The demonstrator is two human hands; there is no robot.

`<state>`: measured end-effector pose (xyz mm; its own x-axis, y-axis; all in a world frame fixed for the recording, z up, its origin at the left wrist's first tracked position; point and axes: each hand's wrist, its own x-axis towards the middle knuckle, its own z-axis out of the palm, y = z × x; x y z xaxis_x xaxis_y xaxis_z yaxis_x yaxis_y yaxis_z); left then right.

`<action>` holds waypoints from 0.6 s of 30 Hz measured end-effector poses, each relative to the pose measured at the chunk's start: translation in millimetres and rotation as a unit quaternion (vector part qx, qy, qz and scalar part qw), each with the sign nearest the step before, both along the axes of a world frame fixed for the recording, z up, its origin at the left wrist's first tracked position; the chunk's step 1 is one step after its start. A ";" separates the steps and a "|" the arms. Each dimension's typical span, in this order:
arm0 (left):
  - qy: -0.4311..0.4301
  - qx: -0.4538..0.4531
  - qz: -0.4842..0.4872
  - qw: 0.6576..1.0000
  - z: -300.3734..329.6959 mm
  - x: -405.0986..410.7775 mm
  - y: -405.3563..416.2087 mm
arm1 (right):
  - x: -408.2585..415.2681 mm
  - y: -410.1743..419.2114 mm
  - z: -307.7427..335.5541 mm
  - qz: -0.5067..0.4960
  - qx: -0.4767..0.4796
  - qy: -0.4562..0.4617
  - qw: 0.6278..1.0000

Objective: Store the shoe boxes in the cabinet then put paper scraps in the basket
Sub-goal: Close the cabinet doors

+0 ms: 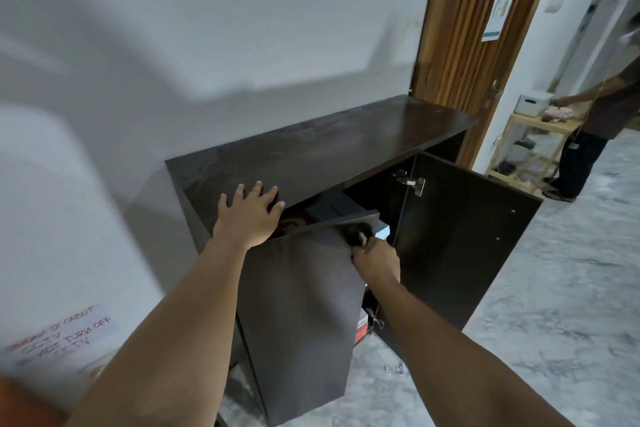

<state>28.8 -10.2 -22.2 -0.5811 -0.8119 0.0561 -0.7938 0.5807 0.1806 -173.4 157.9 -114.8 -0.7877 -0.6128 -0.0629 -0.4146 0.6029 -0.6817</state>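
A dark brown cabinet [329, 139] stands against the white wall. My left hand [251, 215] rests flat with spread fingers on the front edge of its top. My right hand [375, 258] grips the knob at the upper corner of the left door [298, 315], which stands partly ajar. The right door [460, 239] hangs wide open. Inside, behind the left door's top edge, a grey shoe box [329, 206] and a red box [294, 220] show. A box corner [362, 328] peeks out low beside the left door.
A person [588, 135] stands at the far right by a light wooden shelf rack [526, 149] with a white bin [531, 102]. A slatted wooden panel [467, 28] rises behind the cabinet. A small paper scrap [398, 369] lies on the marbled grey floor. A handwritten note [59, 336] is on the wall.
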 end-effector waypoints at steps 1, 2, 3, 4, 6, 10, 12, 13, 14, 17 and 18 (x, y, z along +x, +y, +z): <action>0.001 -0.001 0.001 1.000 -0.4 -0.4 -0.2 | -1.9 -3.7 0.9 0.007 0.007 0.009 1.000; 0.002 -0.001 0.002 1.000 -1.0 -0.7 -0.4 | -6.4 -8.8 0.4 0.018 0.016 0.021 0.999; 0.002 -0.001 0.003 1.000 -1.0 -1.1 -0.4 | -10.8 -13.4 1.5 0.037 0.030 0.038 0.998; 0.000 -0.001 0.004 1.000 -0.9 -1.7 -0.5 | -15.9 -19.0 2.0 0.061 0.052 0.057 0.995; -0.002 0.000 0.008 1.000 -0.3 -2.9 -1.2 | -23.1 -31.6 6.0 0.109 0.092 0.099 0.985; -0.014 0.010 0.021 1.000 3.0 -4.7 0.0 | -31.6 -58.8 12.8 0.176 0.119 0.115 0.970; -0.026 0.016 0.038 0.999 5.6 -9.8 0.3 | -41.1 -65.6 13.3 0.222 0.120 0.096 0.963; -0.034 0.022 0.048 0.998 7.4 -12.7 -0.1 | -46.0 -65.7 14.5 0.252 0.120 0.082 0.957; -0.044 0.030 0.059 0.997 9.7 -17.8 -0.6 | -53.4 -64.1 15.7 0.277 0.114 0.067 0.952; -0.065 0.051 0.075 0.994 15.6 -48.5 0.5 | -94.5 -47.3 24.1 0.298 0.084 0.040 0.950; -0.069 0.049 0.065 0.994 15.9 -61.4 1.4 | -113.2 -39.3 28.1 0.291 0.074 0.045 0.953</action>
